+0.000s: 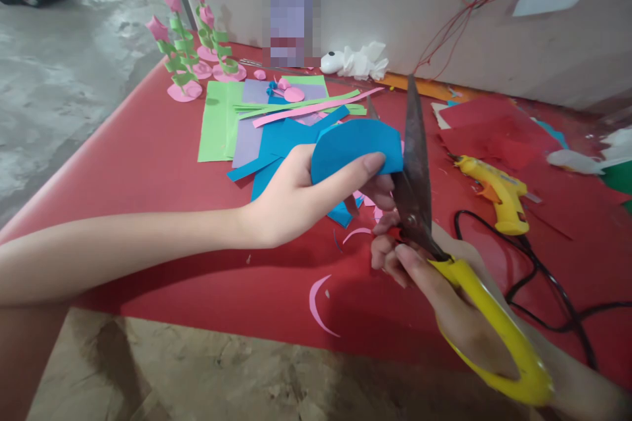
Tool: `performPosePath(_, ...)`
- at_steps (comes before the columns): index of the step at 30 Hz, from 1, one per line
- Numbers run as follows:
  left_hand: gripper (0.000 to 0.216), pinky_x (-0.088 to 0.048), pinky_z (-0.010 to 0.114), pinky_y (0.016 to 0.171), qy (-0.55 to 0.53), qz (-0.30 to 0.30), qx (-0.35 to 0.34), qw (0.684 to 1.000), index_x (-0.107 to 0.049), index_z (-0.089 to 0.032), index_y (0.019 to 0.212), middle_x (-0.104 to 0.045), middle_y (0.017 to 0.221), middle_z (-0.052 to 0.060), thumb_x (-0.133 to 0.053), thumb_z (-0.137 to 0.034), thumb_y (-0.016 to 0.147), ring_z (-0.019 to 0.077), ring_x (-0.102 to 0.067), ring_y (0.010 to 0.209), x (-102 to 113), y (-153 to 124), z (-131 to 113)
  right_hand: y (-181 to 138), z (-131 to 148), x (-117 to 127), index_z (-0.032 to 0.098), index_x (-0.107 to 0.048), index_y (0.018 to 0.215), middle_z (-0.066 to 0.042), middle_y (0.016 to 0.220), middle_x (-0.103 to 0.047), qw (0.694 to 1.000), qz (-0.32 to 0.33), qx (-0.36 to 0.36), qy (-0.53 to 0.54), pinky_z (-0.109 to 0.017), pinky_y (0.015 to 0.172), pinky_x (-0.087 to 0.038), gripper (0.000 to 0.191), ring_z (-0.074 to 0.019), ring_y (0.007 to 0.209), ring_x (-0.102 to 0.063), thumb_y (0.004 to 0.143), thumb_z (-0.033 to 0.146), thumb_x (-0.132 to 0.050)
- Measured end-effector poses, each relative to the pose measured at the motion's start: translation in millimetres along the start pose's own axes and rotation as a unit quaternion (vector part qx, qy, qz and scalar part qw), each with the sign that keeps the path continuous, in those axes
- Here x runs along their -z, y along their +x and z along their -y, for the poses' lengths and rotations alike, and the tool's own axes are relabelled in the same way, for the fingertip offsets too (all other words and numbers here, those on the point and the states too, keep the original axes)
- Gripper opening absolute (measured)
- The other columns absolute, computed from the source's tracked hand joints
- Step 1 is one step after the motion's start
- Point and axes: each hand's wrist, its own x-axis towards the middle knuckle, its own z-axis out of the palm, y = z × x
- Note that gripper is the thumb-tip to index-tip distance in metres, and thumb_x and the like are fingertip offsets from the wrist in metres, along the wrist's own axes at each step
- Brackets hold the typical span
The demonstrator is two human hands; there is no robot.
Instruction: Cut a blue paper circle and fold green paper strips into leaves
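Observation:
A piece of blue paper [358,148] with a partly rounded outline is pinched in my left hand [316,184], thumb on top and fingers underneath. My right hand [434,283] grips a pair of scissors [419,164] with yellow handles and dark metal blades. The blades are spread apart at the right edge of the blue paper; one stands upright beside it, and the other passes partly behind it. Beneath and behind my left hand lie more blue paper [276,138] and several green and pink paper strips [301,107].
Pink paper stars on curled green stems [182,46] stand at the back left. Green sheets [217,122] lie near them. A yellow glue gun [498,191] with a black cord rests at right. Pink offcuts [316,306] lie near the red table's [197,283] front edge.

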Motion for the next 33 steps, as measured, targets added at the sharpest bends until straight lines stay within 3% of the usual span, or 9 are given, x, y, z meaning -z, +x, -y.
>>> performPosePath(11, 0.029, -0.06, 0.017, 0.066, 0.001, -0.002, -0.012, 1.0, -0.067, -0.017, 0.068, -0.073, 0.072, -0.004, -0.053, -0.029, 0.09, 0.0123, -0.073, 0.074, 0.8, 0.2, -1.8, 9.6, 16.5, -4.2, 0.021, -0.053, 0.08, 0.001, 0.058, -0.05, 0.998, -0.011, 0.033, -0.058, -0.026, 0.048, -0.041, 0.033, -0.0117, 0.051, -0.048, 0.091, 0.048, -0.04)
performPosePath(25, 0.029, -0.059, 0.018, 0.056, 0.024, 0.017, -0.01, 1.0, -0.069, -0.018, 0.066, -0.073, 0.072, -0.003, -0.053, -0.03, 0.087, 0.0145, -0.073, 0.075, 5.2, 4.1, -6.2, 9.2, 10.5, 6.8, 0.021, -0.052, 0.089, 0.006, 0.056, -0.049, 0.996, 0.011, 0.068, -0.061, -0.019, 0.041, -0.035, 0.021, -0.005, 0.04, -0.045, 0.096, 0.034, -0.037)
performPosePath(33, 0.025, -0.06, 0.02, 0.063, 0.038, 0.024, -0.037, 0.998, -0.069, -0.019, 0.066, -0.073, 0.072, -0.004, -0.055, -0.027, 0.086, 0.0132, -0.072, 0.071, 11.3, 6.5, -4.6, 6.3, 9.1, 7.1, 0.021, -0.052, 0.085, 0.006, 0.053, -0.049, 0.992, -0.02, 0.091, -0.085, -0.019, 0.038, -0.032, 0.018, -0.0047, 0.038, -0.043, 0.095, 0.031, -0.04)
